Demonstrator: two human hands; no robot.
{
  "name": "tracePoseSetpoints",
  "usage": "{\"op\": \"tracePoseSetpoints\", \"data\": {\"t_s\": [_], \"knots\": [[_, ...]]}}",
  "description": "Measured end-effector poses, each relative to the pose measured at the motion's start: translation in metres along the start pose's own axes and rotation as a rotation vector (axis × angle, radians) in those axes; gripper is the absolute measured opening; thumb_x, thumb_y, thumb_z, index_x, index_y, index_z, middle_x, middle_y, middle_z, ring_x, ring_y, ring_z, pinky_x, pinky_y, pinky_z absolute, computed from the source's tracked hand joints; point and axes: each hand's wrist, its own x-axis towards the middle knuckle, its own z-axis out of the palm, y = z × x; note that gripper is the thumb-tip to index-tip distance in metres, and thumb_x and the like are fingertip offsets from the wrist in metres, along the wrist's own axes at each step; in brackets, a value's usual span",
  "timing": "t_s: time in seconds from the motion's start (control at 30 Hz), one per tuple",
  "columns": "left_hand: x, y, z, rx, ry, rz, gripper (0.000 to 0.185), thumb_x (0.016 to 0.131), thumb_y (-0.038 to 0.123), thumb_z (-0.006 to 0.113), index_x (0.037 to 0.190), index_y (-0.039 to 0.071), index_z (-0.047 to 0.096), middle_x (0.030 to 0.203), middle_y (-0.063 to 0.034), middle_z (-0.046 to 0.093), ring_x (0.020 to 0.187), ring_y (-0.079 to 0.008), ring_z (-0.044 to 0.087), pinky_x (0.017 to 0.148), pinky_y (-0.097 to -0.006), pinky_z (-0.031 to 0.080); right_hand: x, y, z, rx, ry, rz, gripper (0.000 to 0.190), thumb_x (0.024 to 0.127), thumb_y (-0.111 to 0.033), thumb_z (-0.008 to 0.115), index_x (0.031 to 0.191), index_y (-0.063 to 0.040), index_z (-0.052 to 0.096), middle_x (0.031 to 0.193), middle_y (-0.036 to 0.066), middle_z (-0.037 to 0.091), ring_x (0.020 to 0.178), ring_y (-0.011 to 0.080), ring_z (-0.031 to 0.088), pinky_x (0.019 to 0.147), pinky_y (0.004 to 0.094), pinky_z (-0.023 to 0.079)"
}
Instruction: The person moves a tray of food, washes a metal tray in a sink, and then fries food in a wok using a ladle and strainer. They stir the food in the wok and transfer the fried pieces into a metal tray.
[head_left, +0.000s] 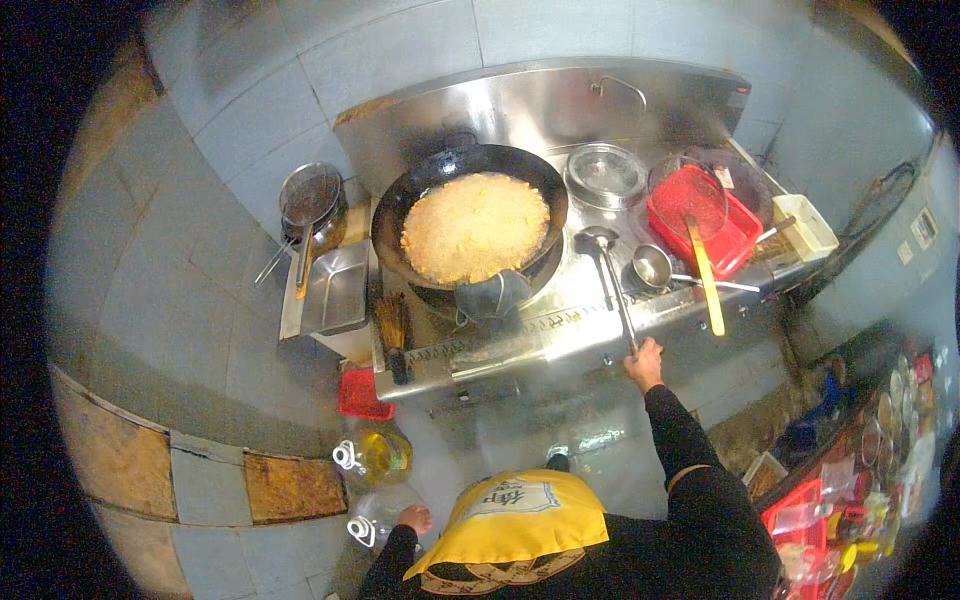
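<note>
My right hand (645, 364) is closed round the end of a long metal ladle (616, 289), whose bowl rests on the steel stove top right of the wok. My left hand (415, 518) hangs low beside the yellow apron (517, 517), its fingers curled; whether it holds anything does not show. A large black wok (384, 225) holds many pale golden pieces under foamy, bubbling liquid (476, 225). A dark folded cloth (493, 295) lies on its near rim. A smaller ladle (652, 266) and a yellow-handled strainer (705, 277) lie to the right.
A lidded metal pot (606, 176) and red plastic baskets (739, 240) stand at the right. Left are a steel tray (336, 289), a strainer on a pot (311, 193) and a bamboo brush (394, 322). Large plastic bottles (388, 454) stand on the floor. A faucet (622, 84) projects behind.
</note>
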Motion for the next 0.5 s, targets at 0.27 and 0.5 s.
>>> {"op": "tracePoseSetpoints", "data": {"t_s": [0.27, 0.5], "knots": [[0.051, 0.015, -0.03, -0.383, -0.02, -0.216, 0.016, 0.085, 0.021, 0.049, 0.076, 0.009, 0.047, 0.075, -0.0076, 0.045, 0.068, -0.0248, 0.042, 0.06, -0.0405, 0.036, 0.048, -0.027, 0.011, 0.204, -0.013, -0.149, 0.031, 0.085, -0.024, 0.059, 0.095, 0.004, 0.054, 0.073, 0.018, 0.062, 0.069, 0.0369, 0.06, 0.067, 0.045, 0.047], [0.133, -0.046, -0.01, -0.445, -0.28, -0.168, 0.016, 0.089, 0.021, 0.048, 0.079, 0.009, 0.051, 0.079, -0.0075, 0.048, 0.072, -0.0232, 0.046, 0.063, -0.0389, 0.039, 0.061, -0.162, -0.1, 0.71, -0.393, 0.009, 0.017, 0.091, -0.021, 0.056, 0.094, -0.004, 0.056, 0.07, -0.001, 0.051, 0.056, 0.0096, 0.048, 0.047, 0.0259, 0.038]]}}
